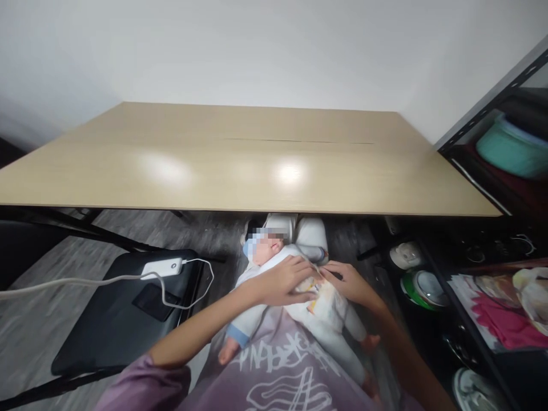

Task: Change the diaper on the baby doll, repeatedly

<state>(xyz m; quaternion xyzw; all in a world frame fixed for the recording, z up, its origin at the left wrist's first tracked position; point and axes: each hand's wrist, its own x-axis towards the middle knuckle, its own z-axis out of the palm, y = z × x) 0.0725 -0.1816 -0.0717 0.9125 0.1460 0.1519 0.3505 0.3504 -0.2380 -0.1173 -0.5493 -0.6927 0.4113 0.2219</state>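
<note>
Okay: a seated person has a baby doll [295,314] across the lap, just below the near edge of the wood-look table [222,165]. Doll lies tilted, head up and to the left, legs down to the right. It wears a light-blue cap [247,249], a white suit with blue cuffs [238,335] and a diaper [334,305] with yellow-orange print. Face is pixelated.

Left hand [285,281]: palm down over the doll's middle, about half open, thumb apart from the fingers, thumb lying near the diaper print. No firm grasp visible. Right hand [349,281]: at the diaper's upper right, fingers bent inward, tips close to the left hand's. Can't tell whether it pinches the diaper edge.

Person wears a purple shirt [295,357] with white lettering; white trousers [311,237] show past the doll, under the table.

Left side: black folding chair [103,325] carrying a white power bank [161,268], a white cable [208,277] plugged into it, and a dark phone [154,301] beside it, partly crossed by the cable. Right side: dark rack [492,120] with a teal container [511,147]; below, a green-rimmed round container [423,289] and a pink item [507,325], blurry.
</note>
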